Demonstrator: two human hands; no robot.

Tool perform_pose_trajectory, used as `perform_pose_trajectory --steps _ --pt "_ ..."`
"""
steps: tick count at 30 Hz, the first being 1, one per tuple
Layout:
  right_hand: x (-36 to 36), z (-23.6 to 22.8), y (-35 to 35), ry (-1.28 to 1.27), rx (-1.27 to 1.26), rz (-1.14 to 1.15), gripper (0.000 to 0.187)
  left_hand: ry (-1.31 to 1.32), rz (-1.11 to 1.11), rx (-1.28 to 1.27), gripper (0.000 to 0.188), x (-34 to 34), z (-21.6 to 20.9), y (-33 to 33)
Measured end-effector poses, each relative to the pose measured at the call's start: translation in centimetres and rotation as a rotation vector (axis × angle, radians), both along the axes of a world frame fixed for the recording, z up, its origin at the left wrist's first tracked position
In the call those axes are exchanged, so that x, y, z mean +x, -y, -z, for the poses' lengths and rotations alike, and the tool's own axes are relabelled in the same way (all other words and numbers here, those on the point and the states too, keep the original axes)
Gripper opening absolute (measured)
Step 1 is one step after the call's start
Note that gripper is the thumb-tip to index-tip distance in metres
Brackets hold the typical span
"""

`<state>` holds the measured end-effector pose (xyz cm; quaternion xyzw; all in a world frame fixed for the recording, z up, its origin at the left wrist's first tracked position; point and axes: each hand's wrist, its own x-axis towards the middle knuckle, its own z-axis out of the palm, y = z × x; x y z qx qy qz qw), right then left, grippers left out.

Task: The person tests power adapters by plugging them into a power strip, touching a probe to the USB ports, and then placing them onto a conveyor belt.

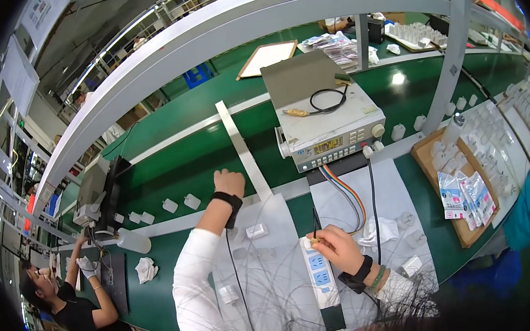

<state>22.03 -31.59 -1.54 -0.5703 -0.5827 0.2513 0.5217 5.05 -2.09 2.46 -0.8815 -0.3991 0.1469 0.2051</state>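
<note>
My left hand (229,184), a black band at its wrist, reaches over the green conveyor belt (213,144). Its fingers are curled, and what they may hold is hidden. With thumb and fingers, my right hand (341,248) pinches a small tan connector with a thin black stem (315,219) at the far end of a white power strip (326,294) with blue sockets. White plug adapters, one (257,231) left of the strip and another (412,266) to its right, lie on the pale work sheets. More adapters (192,201) stand in a row along the belt's near edge.
A grey test instrument (331,132) stands beyond the strip, with a rainbow ribbon cable (355,199) running down. Right, a cardboard tray (468,236) holds adapters and packets. A grey post (456,57) rises behind. At far left a co-worker's gloved hand (87,265) works near a white bottle (133,240).
</note>
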Motion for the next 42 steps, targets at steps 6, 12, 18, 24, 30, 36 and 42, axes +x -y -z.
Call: perform_pose_trajectory --steps 6,12,18,24,30,36,42 --pt "-0.3 0.2 -0.1 -0.027 0.016 -0.044 0.023 0.070 -0.211 -0.048 0.021 -1.0 5.5 -5.2" --pt "0.0 0.7 -0.4 -0.037 0.001 -0.051 0.023 0.650 0.011 -0.075 0.038 -1.8 -1.5 0.3" --pt "0.1 0.9 -0.3 -0.038 0.037 -0.010 0.023 0.938 0.148 -1.006 0.052 -3.8 -5.7 17.6" --pt "-0.4 1.5 -0.5 -0.054 0.072 -0.009 0.025 0.723 0.410 -0.834 0.051 -2.8 -1.2 25.3" --pt "-0.4 1.1 -0.4 -0.058 0.063 -0.002 0.025 0.526 0.471 -0.576 0.054 -1.5 -0.2 27.3" --pt "-0.1 1.1 -0.8 -0.057 0.064 -0.007 0.025 0.552 0.473 -0.607 0.054 -1.0 0.0 26.8" --pt "-0.1 0.3 -0.4 -0.054 0.057 -0.005 0.024 1.066 0.141 -0.952 0.057 -1.2 1.1 22.6"
